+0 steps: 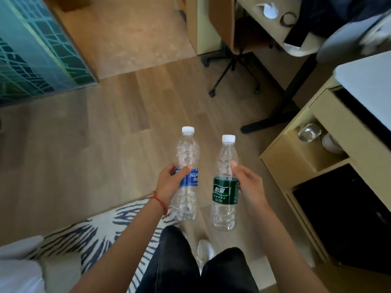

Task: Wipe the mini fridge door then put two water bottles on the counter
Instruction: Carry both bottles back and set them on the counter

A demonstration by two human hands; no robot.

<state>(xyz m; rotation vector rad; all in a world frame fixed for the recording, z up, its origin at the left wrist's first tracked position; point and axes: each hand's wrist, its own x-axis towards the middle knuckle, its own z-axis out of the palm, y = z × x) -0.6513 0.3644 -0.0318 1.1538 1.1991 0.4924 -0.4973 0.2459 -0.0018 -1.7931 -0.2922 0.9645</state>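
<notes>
Above the wooden floor (88, 155), left hand (169, 182) grip clamps the blue-labelled clear plastic bottle (187, 176); right hand (249, 182) grip clamps the green-labelled clear plastic bottle (225, 187).

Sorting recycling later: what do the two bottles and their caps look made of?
Blue-label bottle: clear thin plastic, glossy, ribbed; the floor shows through. Green-label bottle: the same clear plastic, smoother walls. Both caps look like opaque white plastic. Labels seem to be printed film, though that is hard to tell.

head cam | worn high, faces forward and down | hands near, floor (84, 155) below | single view
</notes>
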